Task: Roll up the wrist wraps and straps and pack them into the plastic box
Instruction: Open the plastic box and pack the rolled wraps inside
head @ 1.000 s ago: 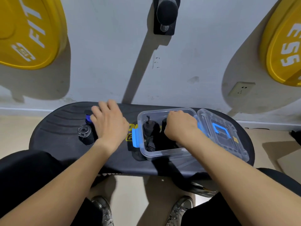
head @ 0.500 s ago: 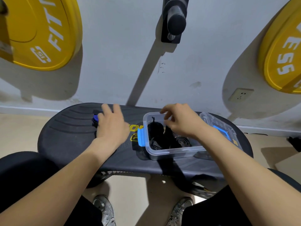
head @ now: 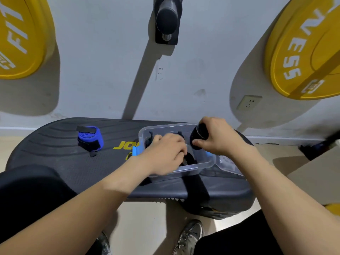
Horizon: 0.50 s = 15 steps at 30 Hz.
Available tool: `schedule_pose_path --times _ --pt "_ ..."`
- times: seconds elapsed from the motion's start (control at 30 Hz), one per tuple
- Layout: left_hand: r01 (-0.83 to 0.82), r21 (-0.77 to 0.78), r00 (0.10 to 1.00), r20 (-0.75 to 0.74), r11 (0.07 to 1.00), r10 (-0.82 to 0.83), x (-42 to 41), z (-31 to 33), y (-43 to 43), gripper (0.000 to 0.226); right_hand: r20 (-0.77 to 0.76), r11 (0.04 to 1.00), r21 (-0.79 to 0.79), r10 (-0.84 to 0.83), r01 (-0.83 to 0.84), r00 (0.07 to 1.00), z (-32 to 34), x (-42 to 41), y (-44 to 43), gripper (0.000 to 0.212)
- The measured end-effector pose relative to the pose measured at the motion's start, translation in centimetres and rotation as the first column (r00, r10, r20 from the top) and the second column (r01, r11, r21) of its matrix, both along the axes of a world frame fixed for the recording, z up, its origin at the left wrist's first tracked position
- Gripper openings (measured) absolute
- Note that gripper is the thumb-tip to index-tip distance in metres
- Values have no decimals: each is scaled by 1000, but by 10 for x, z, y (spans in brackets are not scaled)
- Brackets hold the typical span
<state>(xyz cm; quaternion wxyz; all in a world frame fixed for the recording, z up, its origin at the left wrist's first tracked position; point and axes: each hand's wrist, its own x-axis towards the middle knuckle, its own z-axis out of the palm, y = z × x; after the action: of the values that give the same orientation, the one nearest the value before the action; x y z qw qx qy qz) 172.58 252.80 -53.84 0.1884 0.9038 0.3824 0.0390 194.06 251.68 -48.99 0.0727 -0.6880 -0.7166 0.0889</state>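
Note:
A clear plastic box [head: 206, 164] with a blue latch [head: 135, 151] stands on the black bench pad [head: 55, 159]. My left hand [head: 165, 153] reaches into the box, fingers curled down among black straps [head: 189, 159]; what it holds is hidden. My right hand [head: 215, 138] grips a rolled black wrap [head: 199, 134] over the box's far right corner. A rolled blue wrist wrap [head: 89, 138] lies alone on the pad to the left. The box's clear lid [head: 228, 164] lies open to the right, mostly behind my right forearm.
The bench stands against a grey wall with a black peg [head: 166, 17] above it. Yellow weight plates hang at the upper left [head: 20, 35] and upper right [head: 303, 52]. A wall socket [head: 248, 103] is at the right. My knees and shoes are below the bench.
My left hand left the blue wrap on the pad and moved right into the box. My right hand rose from the box's contents and now grips a black roll.

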Motion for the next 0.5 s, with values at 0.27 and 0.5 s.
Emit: schedule_pose_path --times 0.27,0.5 --pt "45 -193 992 -110 980 -68 -1 -30 10 25 237 964 -249 153 -92 959 -23 -23 10 18" --pt "40 -211 998 -31 977 -48 -6 -34 9 32 444 914 -398 271 -84 854 -32 -30 19 22"
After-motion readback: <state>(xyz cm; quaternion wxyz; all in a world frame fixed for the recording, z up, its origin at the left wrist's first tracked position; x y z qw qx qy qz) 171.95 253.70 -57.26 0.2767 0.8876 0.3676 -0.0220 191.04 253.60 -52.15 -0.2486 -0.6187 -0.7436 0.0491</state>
